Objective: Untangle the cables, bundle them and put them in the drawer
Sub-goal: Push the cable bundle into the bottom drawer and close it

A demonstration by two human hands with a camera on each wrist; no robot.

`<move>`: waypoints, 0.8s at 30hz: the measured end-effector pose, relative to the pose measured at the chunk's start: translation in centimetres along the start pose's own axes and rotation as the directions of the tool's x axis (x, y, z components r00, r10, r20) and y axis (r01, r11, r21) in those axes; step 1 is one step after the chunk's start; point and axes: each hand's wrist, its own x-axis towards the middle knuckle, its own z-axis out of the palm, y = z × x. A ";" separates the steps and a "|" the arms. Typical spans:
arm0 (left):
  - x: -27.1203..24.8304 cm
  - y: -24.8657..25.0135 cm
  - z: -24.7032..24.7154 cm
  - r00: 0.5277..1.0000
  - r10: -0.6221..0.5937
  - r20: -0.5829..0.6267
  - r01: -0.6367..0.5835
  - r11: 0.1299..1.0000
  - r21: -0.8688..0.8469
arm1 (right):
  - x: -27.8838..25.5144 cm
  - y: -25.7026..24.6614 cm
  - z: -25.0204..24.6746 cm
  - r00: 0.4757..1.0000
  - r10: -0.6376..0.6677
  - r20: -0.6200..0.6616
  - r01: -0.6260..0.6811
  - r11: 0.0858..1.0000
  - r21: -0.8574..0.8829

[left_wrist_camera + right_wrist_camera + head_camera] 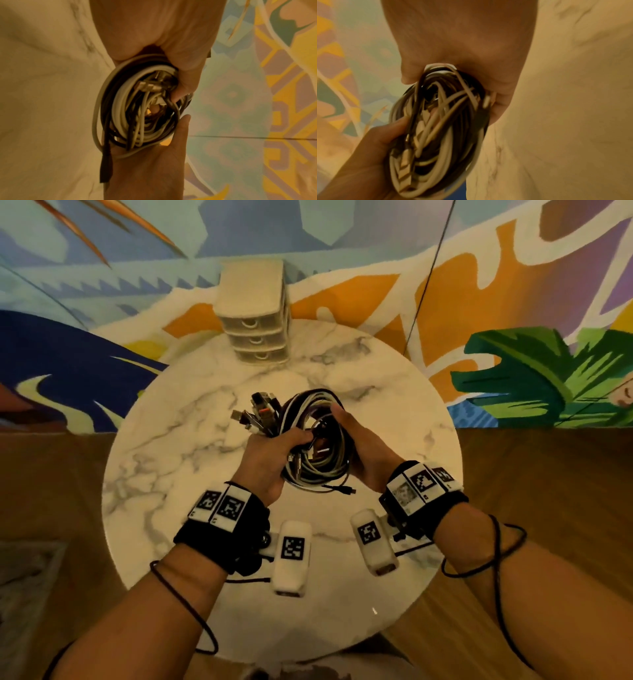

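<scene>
A coil of black and white cables (317,440) is held above the middle of the round marble table (164,460). My left hand (274,453) grips the coil's left side, fingers curled through it, with several plug ends (255,414) sticking out above. My right hand (359,446) grips the right side, thumb along the top. In the left wrist view the cable coil (137,112) sits between both hands, a dark plug (106,169) hanging below. In the right wrist view the cable coil (436,128) shows pale connectors inside. A beige three-drawer unit (255,313) stands at the table's far edge, drawers closed.
A colourful patterned rug (513,302) lies beyond the table and wooden floor (548,508) to either side. A thin dark cord (424,285) runs up across the rug at the right. Thin black wires loop around both forearms.
</scene>
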 end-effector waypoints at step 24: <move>18.9 8.3 -16.8 0.985 -0.021 -0.173 0.001 0.993 -0.114 | 28.1 -0.7 10.8 0.981 -0.172 -0.085 0.039 0.611 -0.790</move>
